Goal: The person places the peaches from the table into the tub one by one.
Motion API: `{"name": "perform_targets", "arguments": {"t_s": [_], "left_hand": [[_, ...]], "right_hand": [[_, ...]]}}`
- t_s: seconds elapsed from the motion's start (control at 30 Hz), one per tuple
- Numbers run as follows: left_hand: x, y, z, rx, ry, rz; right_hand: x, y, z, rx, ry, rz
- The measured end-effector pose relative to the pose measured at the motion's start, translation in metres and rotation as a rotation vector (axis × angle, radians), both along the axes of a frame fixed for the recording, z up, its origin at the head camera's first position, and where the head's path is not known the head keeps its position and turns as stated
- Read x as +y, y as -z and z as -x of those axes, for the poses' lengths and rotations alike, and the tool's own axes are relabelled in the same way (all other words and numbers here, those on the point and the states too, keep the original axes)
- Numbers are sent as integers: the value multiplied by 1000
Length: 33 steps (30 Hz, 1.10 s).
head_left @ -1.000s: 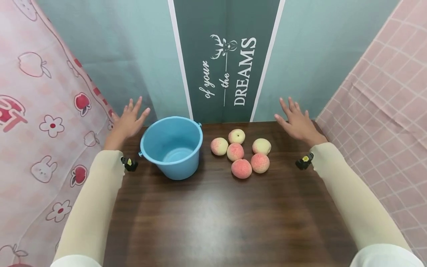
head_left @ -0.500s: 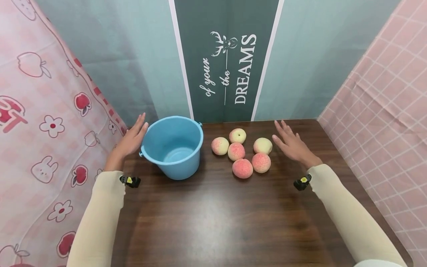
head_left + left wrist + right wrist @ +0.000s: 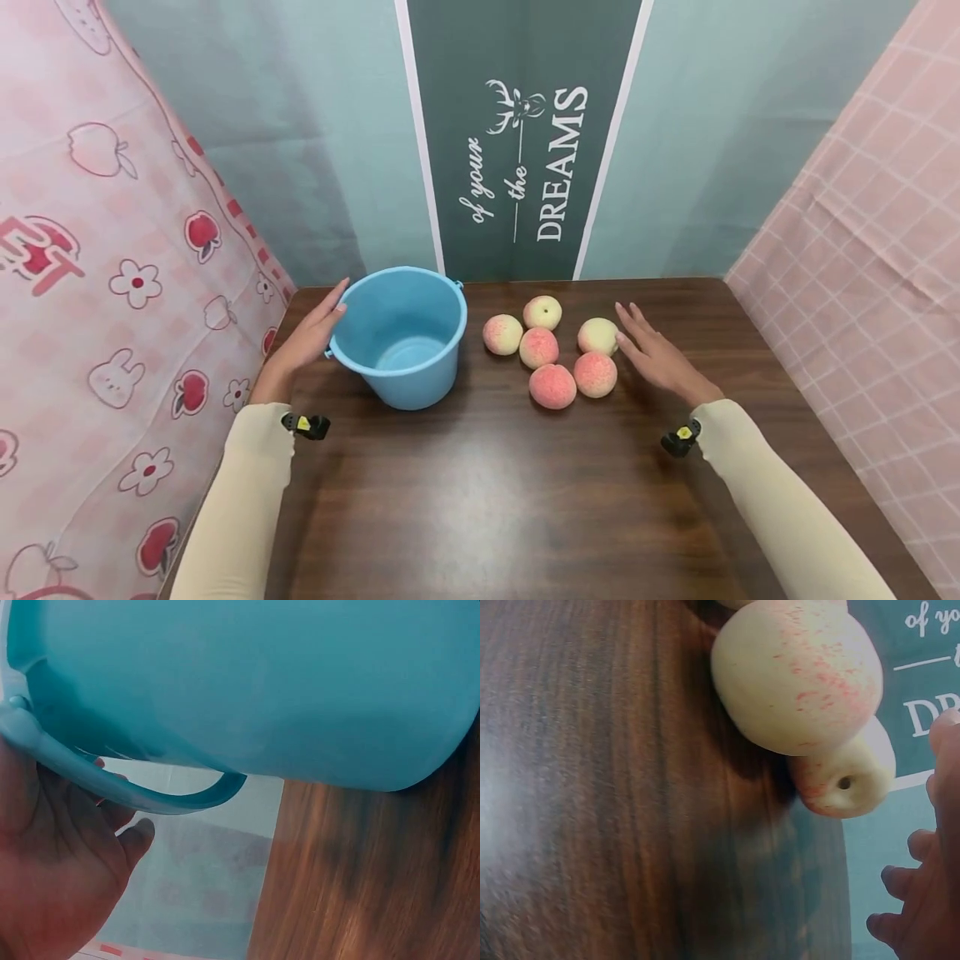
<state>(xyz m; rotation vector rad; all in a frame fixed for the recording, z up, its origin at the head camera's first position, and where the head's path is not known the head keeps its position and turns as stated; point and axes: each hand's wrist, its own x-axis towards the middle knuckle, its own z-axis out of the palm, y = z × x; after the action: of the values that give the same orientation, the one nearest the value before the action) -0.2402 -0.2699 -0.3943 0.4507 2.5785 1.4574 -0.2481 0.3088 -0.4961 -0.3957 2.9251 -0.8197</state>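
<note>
A light blue bucket (image 3: 412, 385) stands upright on the wooden table, with several pink and pale yellow peaches (image 3: 552, 386) grouped to its right. My left hand (image 3: 306, 337) lies along the bucket's left rim with its fingers extended. In the left wrist view that hand (image 3: 60, 862) is beside the bucket's curved handle (image 3: 150, 796); whether it touches the rim cannot be told. At the right of the group, my right hand (image 3: 662, 360) has its fingers spread beside a pale peach (image 3: 597, 336), very near it and holding nothing.
The dark wooden table (image 3: 480, 508) extends toward me. A green curtain with white lettering (image 3: 517, 167) hangs behind it. Pink printed cloth (image 3: 135, 350) borders the left side, and a pink grid cloth (image 3: 862, 250) the right.
Both hands have come down from above the table's far part. The left has moved to the bucket's rim, the right in toward the rightmost peach. Bucket and peaches keep their places.
</note>
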Motion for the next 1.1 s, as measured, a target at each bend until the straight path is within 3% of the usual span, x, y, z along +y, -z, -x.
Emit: {"name": "perform_targets", "arguments": {"t_s": [0.1,0.3,0.4,0.73,1.1], "left_hand": [[4,2,1,-3,15,-24],[5,22,8,10,28,-2],[7,27,7,31,36,8],[30,-2,-24,50,98,-18],[35,-6,-36,101,99,-6]], "right_hand": [[2,4,-2,-5,12,5],[4,13,-6,-4,7,31],[2,15,-7,-3,4,45],[-6,21,-9,-47,30,62],[-16,20,3,-28,28,103]]}}
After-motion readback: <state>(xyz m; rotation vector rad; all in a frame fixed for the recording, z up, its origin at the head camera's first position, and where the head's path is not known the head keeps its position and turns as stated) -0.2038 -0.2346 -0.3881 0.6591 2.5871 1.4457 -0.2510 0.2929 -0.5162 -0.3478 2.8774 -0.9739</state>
